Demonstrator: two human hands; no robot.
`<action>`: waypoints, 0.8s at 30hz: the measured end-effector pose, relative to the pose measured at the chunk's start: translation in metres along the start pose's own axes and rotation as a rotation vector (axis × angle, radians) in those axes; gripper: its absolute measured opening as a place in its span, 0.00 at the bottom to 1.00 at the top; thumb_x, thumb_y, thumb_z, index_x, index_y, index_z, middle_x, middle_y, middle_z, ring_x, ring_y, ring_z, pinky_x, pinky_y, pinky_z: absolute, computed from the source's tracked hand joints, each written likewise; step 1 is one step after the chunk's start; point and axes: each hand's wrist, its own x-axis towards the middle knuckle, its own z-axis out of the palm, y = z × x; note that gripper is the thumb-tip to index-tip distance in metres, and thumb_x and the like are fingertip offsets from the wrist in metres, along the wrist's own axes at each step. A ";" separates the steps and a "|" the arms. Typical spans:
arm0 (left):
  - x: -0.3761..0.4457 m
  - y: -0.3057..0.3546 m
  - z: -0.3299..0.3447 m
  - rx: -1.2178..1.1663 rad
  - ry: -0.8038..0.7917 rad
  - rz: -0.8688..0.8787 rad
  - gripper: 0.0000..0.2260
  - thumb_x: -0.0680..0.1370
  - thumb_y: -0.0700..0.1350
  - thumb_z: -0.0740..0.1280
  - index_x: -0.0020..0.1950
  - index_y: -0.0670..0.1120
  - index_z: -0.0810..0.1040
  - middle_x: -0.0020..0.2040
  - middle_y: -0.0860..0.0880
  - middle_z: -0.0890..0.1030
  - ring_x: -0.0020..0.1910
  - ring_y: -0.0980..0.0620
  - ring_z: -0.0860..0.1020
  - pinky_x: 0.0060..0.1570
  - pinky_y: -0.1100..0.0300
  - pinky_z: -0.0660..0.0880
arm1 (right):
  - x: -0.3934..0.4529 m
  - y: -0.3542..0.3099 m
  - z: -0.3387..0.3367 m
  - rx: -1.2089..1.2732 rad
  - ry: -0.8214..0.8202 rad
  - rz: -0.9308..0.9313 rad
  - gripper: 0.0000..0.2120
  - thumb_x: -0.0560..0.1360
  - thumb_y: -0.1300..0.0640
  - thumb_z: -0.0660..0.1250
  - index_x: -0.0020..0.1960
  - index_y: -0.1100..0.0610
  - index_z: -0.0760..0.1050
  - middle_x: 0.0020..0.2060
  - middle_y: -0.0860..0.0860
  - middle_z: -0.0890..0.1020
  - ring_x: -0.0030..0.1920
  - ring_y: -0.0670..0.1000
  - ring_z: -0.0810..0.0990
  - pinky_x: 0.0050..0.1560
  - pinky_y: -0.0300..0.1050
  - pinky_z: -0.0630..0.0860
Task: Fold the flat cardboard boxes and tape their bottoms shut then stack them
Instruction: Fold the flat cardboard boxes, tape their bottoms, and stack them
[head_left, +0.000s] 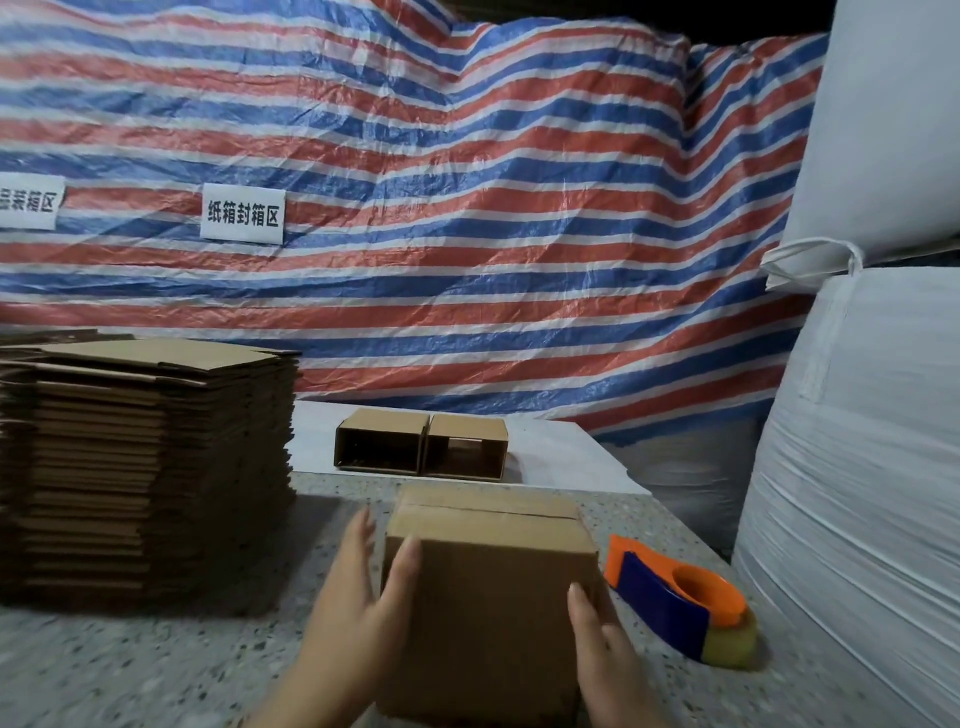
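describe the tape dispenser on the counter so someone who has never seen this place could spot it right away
Start at the big white woven sacks stacked on the right, then drop to the speckled counter at their foot. The tape dispenser lies there, just right of the box held between both hands. It is the only bright thing among brown cardboard: orange and dark blue, with a yellowish tape roll at its near end.
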 end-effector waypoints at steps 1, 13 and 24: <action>-0.001 -0.006 0.000 -0.081 -0.055 -0.075 0.34 0.75 0.64 0.58 0.79 0.54 0.57 0.77 0.50 0.65 0.71 0.53 0.68 0.70 0.51 0.65 | 0.002 0.005 0.002 -0.034 0.048 -0.034 0.12 0.80 0.35 0.55 0.53 0.41 0.69 0.40 0.37 0.78 0.42 0.38 0.75 0.45 0.34 0.72; 0.168 0.034 0.025 -0.219 -0.028 -0.163 0.06 0.82 0.49 0.59 0.46 0.53 0.74 0.40 0.52 0.77 0.38 0.56 0.74 0.34 0.61 0.67 | 0.148 -0.112 -0.003 0.053 0.112 -0.063 0.22 0.83 0.39 0.53 0.54 0.56 0.75 0.46 0.54 0.83 0.45 0.53 0.81 0.45 0.49 0.78; 0.352 0.041 0.161 0.050 -0.218 0.060 0.31 0.81 0.58 0.59 0.80 0.50 0.53 0.72 0.47 0.70 0.66 0.45 0.72 0.66 0.51 0.69 | 0.354 -0.133 -0.041 0.080 0.188 -0.041 0.13 0.80 0.51 0.59 0.62 0.54 0.73 0.53 0.55 0.80 0.54 0.56 0.79 0.53 0.52 0.78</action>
